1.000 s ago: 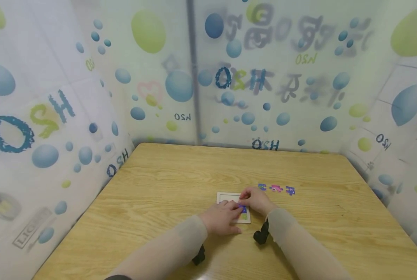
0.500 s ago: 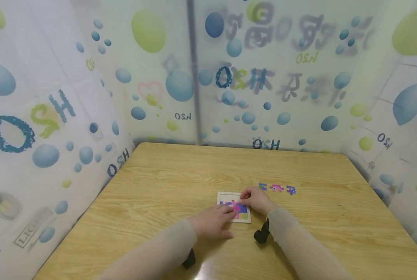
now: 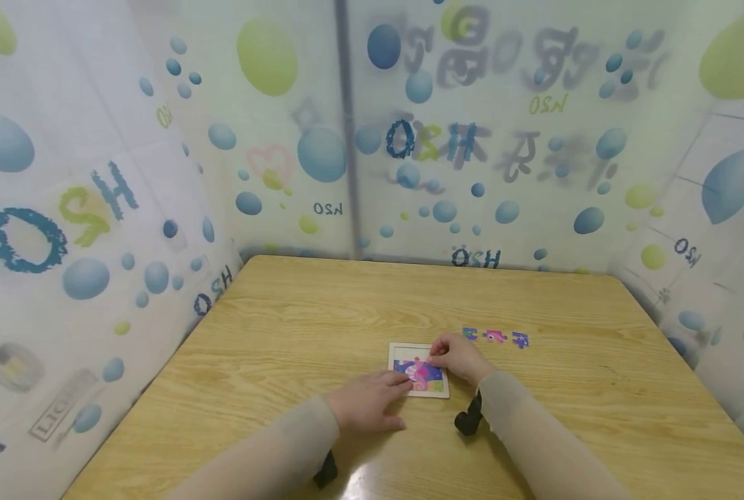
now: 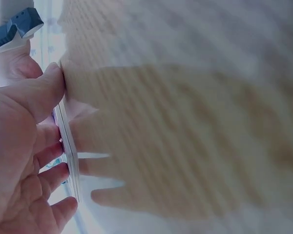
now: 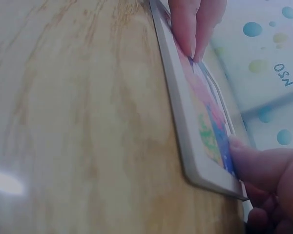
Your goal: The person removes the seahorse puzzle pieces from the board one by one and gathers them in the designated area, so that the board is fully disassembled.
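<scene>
A jigsaw puzzle in a white frame [image 3: 434, 395] lies flat on the table; its lower part shows a pink seahorse on blue, while the top strip is bare backing. My left hand [image 3: 366, 401] rests at the frame's lower left, fingers extended onto the picture [image 5: 198, 92]. At the right side, my right hand [image 3: 462, 357] holds the puzzle, its thumb [image 5: 254, 163] on the picture and the other fingers curled by the frame's edge. Three loose jigsaw pieces lie in a row behind that hand: a green-blue piece [image 3: 469, 333], a pink piece with an eye [image 3: 495, 336] and a purple piece [image 3: 520, 339].
The wooden table [image 3: 297, 312] stretches out around the puzzle. Bubble-printed curtains [image 3: 272, 208] stand along its back and both sides. A black wrist mount [image 3: 468, 417] hangs under the right forearm, another black mount [image 3: 326, 471] under the left.
My left hand has slid left and toward me across the puzzle, uncovering more of the seahorse picture. The right hand keeps its place, and the three loose pieces lie as before.
</scene>
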Action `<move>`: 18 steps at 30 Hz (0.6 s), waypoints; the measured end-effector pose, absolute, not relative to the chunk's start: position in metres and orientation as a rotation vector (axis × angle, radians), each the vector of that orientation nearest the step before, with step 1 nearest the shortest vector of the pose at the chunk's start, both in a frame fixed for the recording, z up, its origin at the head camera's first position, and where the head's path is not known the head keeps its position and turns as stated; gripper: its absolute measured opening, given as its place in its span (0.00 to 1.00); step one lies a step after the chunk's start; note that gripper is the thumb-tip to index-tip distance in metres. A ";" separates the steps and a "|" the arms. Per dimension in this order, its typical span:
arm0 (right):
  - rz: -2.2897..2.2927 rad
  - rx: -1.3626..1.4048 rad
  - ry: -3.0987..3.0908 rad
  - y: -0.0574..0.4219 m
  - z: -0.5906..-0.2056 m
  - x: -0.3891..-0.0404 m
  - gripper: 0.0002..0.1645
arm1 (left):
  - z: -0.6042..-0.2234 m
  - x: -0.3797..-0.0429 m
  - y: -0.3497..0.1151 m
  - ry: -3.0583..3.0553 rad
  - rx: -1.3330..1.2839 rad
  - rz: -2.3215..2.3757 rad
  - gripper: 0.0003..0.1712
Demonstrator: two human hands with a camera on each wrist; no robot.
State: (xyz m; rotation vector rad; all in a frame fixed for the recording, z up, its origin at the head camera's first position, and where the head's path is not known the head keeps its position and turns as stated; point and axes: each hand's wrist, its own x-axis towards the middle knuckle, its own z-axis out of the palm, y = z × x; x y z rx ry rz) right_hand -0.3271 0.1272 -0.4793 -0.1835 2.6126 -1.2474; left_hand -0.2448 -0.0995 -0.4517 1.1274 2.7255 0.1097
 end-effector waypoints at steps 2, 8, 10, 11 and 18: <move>-1.245 -0.189 2.616 0.127 -0.479 -0.327 0.04 | -0.452 -0.244 -0.100 2.729 1.132 0.099 0.41; -1.234 -0.200 2.621 0.127 -0.479 -0.327 0.04 | -0.452 -0.243 -0.100 2.741 1.145 0.062 0.41; -1.230 -0.192 2.619 0.127 -0.478 -0.326 0.04 | -0.453 -0.243 -0.099 2.747 1.150 0.052 0.41; -1.225 -0.186 2.619 0.127 -0.477 -0.326 0.04 | -0.453 -0.243 -0.099 2.749 1.150 0.048 0.41; -1.198 -0.190 2.603 0.127 -0.476 -0.328 0.04 | -0.454 -0.244 -0.097 2.756 1.124 0.046 0.41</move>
